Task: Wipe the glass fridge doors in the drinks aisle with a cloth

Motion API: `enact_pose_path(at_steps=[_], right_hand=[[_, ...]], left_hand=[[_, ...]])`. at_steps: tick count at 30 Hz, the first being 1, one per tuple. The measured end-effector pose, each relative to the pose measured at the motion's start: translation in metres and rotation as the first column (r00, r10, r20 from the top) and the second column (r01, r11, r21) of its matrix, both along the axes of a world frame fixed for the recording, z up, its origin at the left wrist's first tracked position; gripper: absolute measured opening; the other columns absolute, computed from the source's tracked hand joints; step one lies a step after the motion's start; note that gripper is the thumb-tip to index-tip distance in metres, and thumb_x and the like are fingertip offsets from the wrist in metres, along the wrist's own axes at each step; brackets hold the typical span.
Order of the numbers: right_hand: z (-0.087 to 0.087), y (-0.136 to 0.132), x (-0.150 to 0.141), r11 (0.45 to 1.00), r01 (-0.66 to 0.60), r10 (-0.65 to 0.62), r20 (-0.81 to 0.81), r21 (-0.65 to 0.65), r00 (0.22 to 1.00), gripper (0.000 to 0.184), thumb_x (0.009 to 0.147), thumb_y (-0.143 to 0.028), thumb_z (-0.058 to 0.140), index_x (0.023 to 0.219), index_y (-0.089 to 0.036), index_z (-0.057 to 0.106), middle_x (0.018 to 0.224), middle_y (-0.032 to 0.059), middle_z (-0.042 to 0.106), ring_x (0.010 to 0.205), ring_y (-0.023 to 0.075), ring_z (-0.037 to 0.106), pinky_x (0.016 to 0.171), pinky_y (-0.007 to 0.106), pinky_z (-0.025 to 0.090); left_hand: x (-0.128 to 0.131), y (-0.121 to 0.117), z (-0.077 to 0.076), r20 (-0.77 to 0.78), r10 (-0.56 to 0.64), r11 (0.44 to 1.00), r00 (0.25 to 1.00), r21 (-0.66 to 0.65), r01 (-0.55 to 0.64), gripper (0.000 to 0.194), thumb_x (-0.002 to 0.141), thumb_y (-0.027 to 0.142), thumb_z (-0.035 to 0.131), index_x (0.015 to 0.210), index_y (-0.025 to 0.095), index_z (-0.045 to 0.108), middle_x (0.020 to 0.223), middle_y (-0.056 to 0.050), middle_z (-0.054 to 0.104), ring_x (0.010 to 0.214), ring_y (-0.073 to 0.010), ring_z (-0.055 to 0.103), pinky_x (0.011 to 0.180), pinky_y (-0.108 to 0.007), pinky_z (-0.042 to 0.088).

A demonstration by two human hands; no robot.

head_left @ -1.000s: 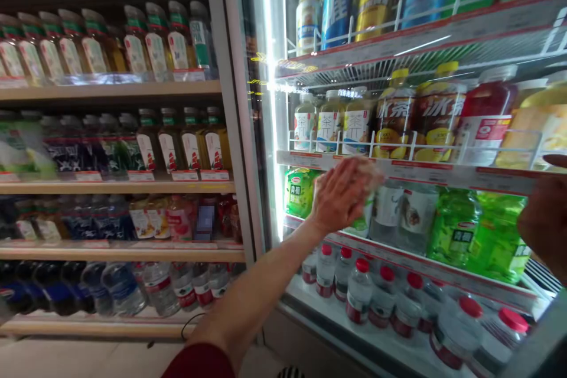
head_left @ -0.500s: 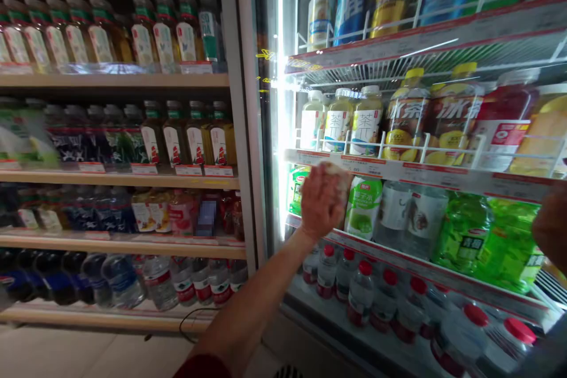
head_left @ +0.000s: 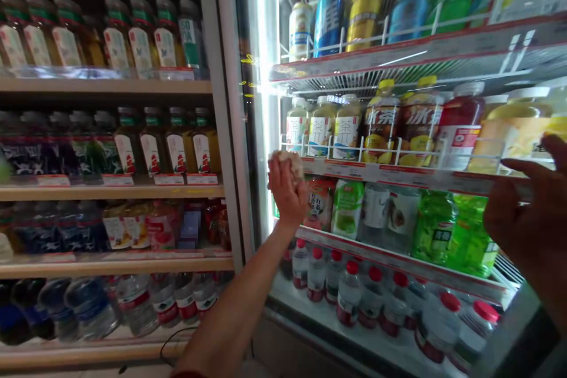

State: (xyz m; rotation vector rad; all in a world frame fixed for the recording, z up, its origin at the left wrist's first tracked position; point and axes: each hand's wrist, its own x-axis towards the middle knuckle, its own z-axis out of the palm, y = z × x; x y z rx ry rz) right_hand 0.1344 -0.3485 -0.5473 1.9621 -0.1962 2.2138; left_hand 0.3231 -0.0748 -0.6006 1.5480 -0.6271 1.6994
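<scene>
My left hand [head_left: 286, 189] is closed round a crumpled whitish cloth [head_left: 292, 162] and presses it to the left end of the fridge shelf's red price rail [head_left: 398, 174]. Tea bottles [head_left: 321, 127] stand just above it, and a red-labelled bottle [head_left: 319, 204] and green bottles [head_left: 348, 209] just below. My right hand [head_left: 535, 218] is at the right edge, dark against the light, fingers spread and pointing left. It holds nothing I can see and hovers near the same rail, in front of the green bottles [head_left: 460, 230].
The fridge [head_left: 261, 100] holds cans [head_left: 330, 23] on the top wire shelf and small red-capped water bottles [head_left: 354, 289] at the bottom. To the left, open wooden shelves [head_left: 110, 192] carry rows of drink bottles. Pale floor shows below.
My left hand has slid the cloth leftward along the price rail, from mid-shelf to its left end. My right hand has come further into view and opened its fingers.
</scene>
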Motion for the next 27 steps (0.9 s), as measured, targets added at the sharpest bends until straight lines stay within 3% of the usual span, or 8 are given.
enact_pose_path(at_steps=[6,9,11,14,17,21,23,27], right_hand=[[0.0,-0.002,-0.002,0.996,-0.092,0.092,0.0,-0.023,0.996,0.022,0.08,-0.026,0.046,0.095,-0.019,0.061,0.128,0.0064,0.054,0.127,0.0247,0.041,0.106,0.049,0.025],[0.0,-0.006,-0.001,0.992,-0.093,0.096,0.023,-0.091,0.995,0.024,0.078,-0.024,0.048,0.098,-0.022,0.06,0.128,0.0066,0.054,0.124,0.0275,0.044,0.105,0.05,0.028],[0.0,-0.007,0.0,0.989,-0.084,0.089,0.033,-0.121,0.996,0.026,0.077,-0.023,0.049,0.101,-0.025,0.059,0.129,0.0064,0.053,0.124,0.0283,0.044,0.105,0.05,0.029],[0.0,-0.007,0.001,0.992,-0.046,0.051,0.035,-0.116,0.998,0.026,0.077,-0.021,0.049,0.102,-0.025,0.057,0.129,0.0068,0.053,0.125,0.0277,0.043,0.105,0.05,0.029],[0.0,-0.006,0.001,0.993,-0.016,0.019,0.025,-0.12,1.0,0.025,0.078,-0.021,0.048,0.102,-0.022,0.056,0.129,0.0075,0.052,0.126,0.0266,0.041,0.106,0.049,0.028],[-0.001,-0.008,-0.001,0.995,0.004,-0.005,-0.008,-0.103,1.0,0.027,0.079,-0.02,0.045,0.104,-0.022,0.054,0.131,0.0068,0.05,0.128,0.0248,0.039,0.107,0.048,0.027],[-0.002,-0.008,-0.002,0.996,0.018,-0.02,-0.023,-0.092,1.0,0.026,0.08,-0.02,0.044,0.104,-0.023,0.053,0.132,0.0064,0.05,0.129,0.0232,0.038,0.108,0.047,0.026],[-0.002,-0.007,-0.002,0.994,0.023,-0.027,-0.034,-0.106,0.999,0.026,0.08,-0.02,0.045,0.105,-0.022,0.052,0.133,0.0077,0.049,0.13,0.0229,0.037,0.108,0.047,0.026]], left_hand=[[-0.057,-0.065,-0.02,0.256,-0.198,0.772,0.946,0.636,-0.011,0.048,0.08,0.031,0.045,0.126,0.019,0.043,0.141,-0.008,0.038,0.136,-0.0221,0.023,0.109,-0.04,0.025],[-0.042,-0.047,-0.008,0.239,-0.173,0.848,0.956,0.529,0.021,0.051,0.081,0.03,0.046,0.13,0.017,0.04,0.141,-0.01,0.037,0.136,-0.0227,0.023,0.11,-0.042,0.024],[-0.02,-0.026,0.011,0.146,-0.106,0.964,0.984,0.257,0.066,0.055,0.083,0.028,0.045,0.135,0.017,0.033,0.144,-0.012,0.031,0.136,-0.0226,0.022,0.11,-0.044,0.024],[0.0,-0.012,0.036,0.024,-0.059,0.996,0.998,-0.062,0.061,0.052,0.086,0.029,0.04,0.136,0.016,0.03,0.146,-0.013,0.026,0.137,-0.0231,0.019,0.111,-0.047,0.021],[-0.016,-0.034,0.037,0.069,-0.068,0.996,0.995,0.059,0.064,0.054,0.085,0.029,0.043,0.136,0.016,0.031,0.146,-0.012,0.028,0.137,-0.0233,0.021,0.111,-0.046,0.022],[-0.051,-0.069,0.019,0.316,-0.251,0.746,0.915,0.666,-0.025,0.054,0.082,0.029,0.046,0.135,0.02,0.035,0.141,-0.008,0.037,0.136,-0.0192,0.025,0.111,-0.036,0.025],[-0.049,-0.064,0.024,0.339,-0.294,0.671,0.893,0.739,-0.059,0.054,0.082,0.029,0.047,0.134,0.02,0.036,0.14,-0.007,0.04,0.136,-0.0185,0.025,0.111,-0.035,0.025],[-0.008,-0.022,0.062,0.181,-0.11,0.965,0.977,0.255,0.062,0.051,0.085,0.027,0.043,0.134,0.018,0.034,0.144,-0.008,0.033,0.136,-0.0202,0.023,0.111,-0.041,0.026]])
